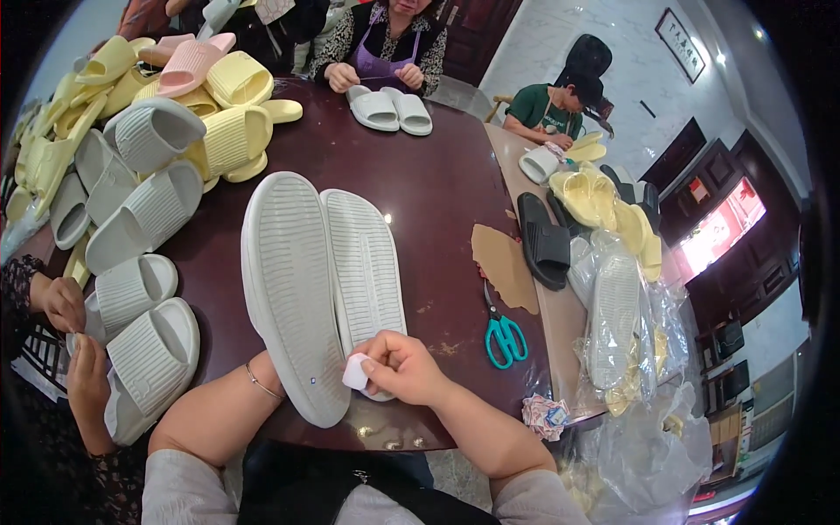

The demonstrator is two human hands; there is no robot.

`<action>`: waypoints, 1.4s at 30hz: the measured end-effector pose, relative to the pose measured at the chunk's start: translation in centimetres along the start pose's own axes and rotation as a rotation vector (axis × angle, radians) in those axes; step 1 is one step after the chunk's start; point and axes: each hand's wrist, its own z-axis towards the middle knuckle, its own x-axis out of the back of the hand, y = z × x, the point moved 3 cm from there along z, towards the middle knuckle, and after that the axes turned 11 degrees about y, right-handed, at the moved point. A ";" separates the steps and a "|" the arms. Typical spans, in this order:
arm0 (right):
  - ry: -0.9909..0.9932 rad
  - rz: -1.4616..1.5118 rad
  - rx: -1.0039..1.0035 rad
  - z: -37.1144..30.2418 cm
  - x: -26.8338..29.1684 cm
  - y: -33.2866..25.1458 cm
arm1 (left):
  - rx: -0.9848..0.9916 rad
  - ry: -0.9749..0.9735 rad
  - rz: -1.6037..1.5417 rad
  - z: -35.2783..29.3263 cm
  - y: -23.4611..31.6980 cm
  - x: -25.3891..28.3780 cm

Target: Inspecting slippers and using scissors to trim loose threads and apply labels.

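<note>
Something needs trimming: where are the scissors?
In the head view's right half, the teal-handled scissors lie on the table between the right hand and the bagged slipper.

Off-white ribbed soles (293, 262), dark red table (446, 201).

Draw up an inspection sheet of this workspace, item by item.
Surface: glossy dark red tabletop, light flecks below the brown sheet.
Job's things: two pale slippers, soles facing the camera; small white piece.
Clutter: mixed slipper pile at left; teal-handled scissors beside the brown sheet; plastic bags at right.
Hands: right hand pinches the small white piece; left hand hidden behind the left slipper.
Cables: nothing seen.
Surroundings: other people handling slippers; pale wall.
</note>
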 end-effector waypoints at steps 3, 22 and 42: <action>0.014 0.093 -0.091 -0.1 0.9 -0.3 | -0.004 0.006 0.061 -0.4 -0.1 -0.3; 1.063 -1.031 0.359 -18.7 17.3 -3.1 | -0.070 -0.039 -0.097 5.1 -4.3 -0.2; 0.950 -1.875 0.070 -22.5 11.3 -8.8 | 0.003 0.069 -0.240 1.6 -0.4 -2.8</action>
